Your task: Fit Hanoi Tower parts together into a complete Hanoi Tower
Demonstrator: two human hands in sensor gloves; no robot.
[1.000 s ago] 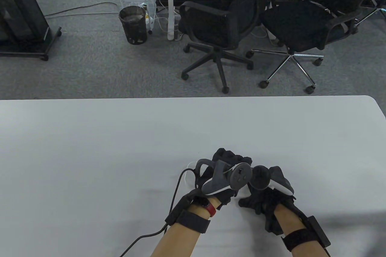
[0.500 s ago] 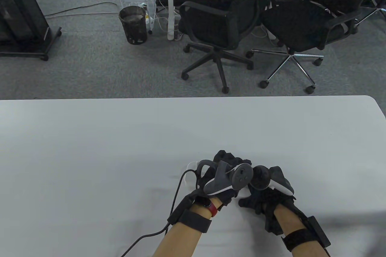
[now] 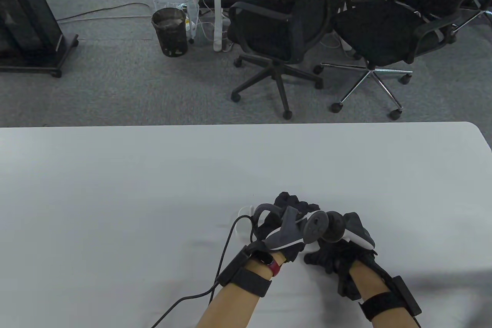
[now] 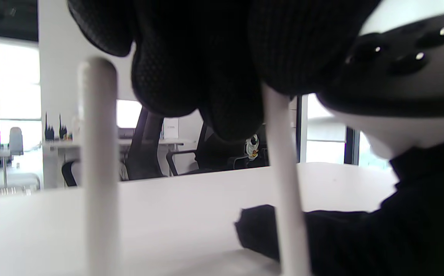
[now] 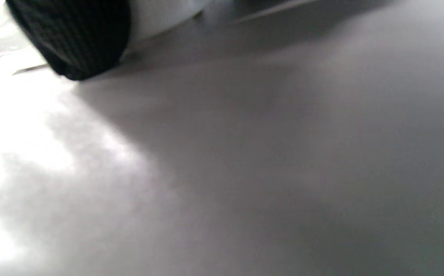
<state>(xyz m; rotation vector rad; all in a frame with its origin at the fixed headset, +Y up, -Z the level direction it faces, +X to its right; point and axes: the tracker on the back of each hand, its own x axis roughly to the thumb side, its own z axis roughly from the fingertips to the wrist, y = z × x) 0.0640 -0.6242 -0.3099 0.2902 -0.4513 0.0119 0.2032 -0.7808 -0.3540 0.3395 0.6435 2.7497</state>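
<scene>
The white Hanoi Tower base [image 3: 241, 215] is mostly hidden under my hands; only its rounded left end shows in the table view. In the left wrist view two white pegs stand upright on the base [image 4: 206, 264]. The left peg [image 4: 97, 165] is free. My left hand [image 3: 292, 205] closes its fingers [image 4: 206, 76] over the top of the right peg [image 4: 283, 184]. My right hand [image 3: 330, 258] lies low beside that peg, its glove [image 4: 321, 234] against the base or the table. How its fingers lie is hidden. No discs show.
The white table [image 3: 115, 189] stretches left and ahead of my hands. A black cable [image 3: 226, 243] runs from my left wrist to the near edge. Two office chairs [image 3: 276, 35] and a bin [image 3: 169, 32] stand on the floor beyond the table.
My left hand has shifted slightly right and rolled, bringing its tracker against the right hand's tracker. My right hand has stayed in place.
</scene>
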